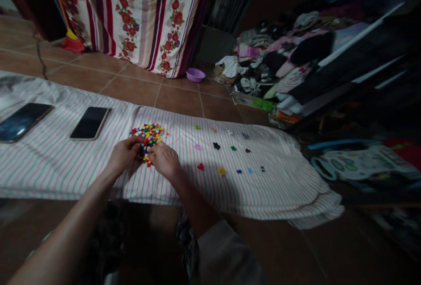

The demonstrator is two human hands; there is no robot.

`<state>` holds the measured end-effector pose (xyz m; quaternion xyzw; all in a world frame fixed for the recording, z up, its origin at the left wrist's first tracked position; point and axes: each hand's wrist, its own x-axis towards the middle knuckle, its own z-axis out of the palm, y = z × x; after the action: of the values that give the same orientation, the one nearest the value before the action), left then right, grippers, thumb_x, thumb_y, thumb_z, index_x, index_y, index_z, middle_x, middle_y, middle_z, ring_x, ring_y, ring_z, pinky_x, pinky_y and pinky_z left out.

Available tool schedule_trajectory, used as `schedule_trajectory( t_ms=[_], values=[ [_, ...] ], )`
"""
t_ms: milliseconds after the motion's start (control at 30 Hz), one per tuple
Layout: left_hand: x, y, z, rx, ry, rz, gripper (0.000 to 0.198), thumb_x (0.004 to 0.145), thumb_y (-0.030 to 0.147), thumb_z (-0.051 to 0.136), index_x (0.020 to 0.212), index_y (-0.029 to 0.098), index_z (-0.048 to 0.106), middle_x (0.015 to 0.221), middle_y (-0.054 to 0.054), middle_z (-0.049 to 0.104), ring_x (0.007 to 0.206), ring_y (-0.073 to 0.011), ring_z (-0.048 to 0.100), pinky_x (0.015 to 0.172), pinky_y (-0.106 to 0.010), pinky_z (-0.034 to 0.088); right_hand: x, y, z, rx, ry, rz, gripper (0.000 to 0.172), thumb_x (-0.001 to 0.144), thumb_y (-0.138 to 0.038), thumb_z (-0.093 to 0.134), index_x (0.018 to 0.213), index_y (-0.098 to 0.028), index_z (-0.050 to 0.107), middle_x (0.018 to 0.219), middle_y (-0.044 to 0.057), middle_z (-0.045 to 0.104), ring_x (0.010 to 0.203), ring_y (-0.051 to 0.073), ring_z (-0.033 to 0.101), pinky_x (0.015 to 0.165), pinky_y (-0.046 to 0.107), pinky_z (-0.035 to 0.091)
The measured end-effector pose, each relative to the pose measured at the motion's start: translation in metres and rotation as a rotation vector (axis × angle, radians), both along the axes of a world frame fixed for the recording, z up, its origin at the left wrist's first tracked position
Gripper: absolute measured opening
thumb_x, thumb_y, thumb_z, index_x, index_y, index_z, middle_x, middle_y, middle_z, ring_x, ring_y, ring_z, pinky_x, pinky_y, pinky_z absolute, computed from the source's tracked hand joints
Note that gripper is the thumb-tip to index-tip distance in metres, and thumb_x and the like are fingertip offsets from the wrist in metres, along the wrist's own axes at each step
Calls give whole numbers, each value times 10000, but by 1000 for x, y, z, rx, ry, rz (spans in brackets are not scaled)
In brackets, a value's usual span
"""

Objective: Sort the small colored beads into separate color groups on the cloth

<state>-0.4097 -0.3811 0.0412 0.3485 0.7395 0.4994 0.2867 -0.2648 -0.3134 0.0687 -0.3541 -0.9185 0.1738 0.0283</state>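
Note:
A heap of tiny multicoloured pieces, like small toy bricks (151, 132), lies on the striped cloth. At the heap's left edge is my left hand (122, 155), its fingers curled together at the pieces. My right hand (165, 158) reaches in from the right with thumb and fingers pinched. Whatever either hand holds is too small to make out. To the right, little groups sorted by colour lie in rows: red pieces (200, 167), yellow pieces (221, 171), black pieces (216, 146), pink pieces (198, 147), dark green pieces (233, 148) and several others.
Left of the heap lie a phone (90, 122) and another dark phone (24, 121). The striped cloth (276, 188) covers a long low surface. Beyond it are a purple basin (195, 75), a red broom (73, 43), a floral curtain (131, 13) and piled clothes (279, 52).

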Motion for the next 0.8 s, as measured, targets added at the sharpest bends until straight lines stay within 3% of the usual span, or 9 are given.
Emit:
schedule_trajectory(
  t_ms=[167,333,567,800],
  values=[
    [0,-1,3,-50,87,-31,391,702,455,572,957,195,714,734,-19,715,680,-178,644,640,-279,515,-3,-2,-4,-4,49,-32,228,935,-252,489,1016,-233,700,1073,68,643,967,190,628,784,284,466],
    [3,-1,9,-74,95,-43,369,727,405,527,969,191,705,757,-24,716,682,-175,653,628,-274,523,-2,7,-17,-85,269,-76,168,858,-205,554,968,-245,674,1006,23,670,922,171,633,797,276,475],
    [3,1,3,-43,92,-22,331,750,420,549,945,203,706,809,-26,730,685,-179,667,680,-310,550,5,23,-29,-396,598,-154,108,748,-154,608,830,-225,613,735,-49,643,676,119,620,682,238,500],
    [5,1,9,-73,187,-49,317,764,384,501,942,221,707,877,-33,746,810,-202,688,753,-319,549,11,28,-36,-630,789,-202,105,741,-247,656,832,-219,609,732,-34,655,705,134,649,687,253,527]
  ],
)
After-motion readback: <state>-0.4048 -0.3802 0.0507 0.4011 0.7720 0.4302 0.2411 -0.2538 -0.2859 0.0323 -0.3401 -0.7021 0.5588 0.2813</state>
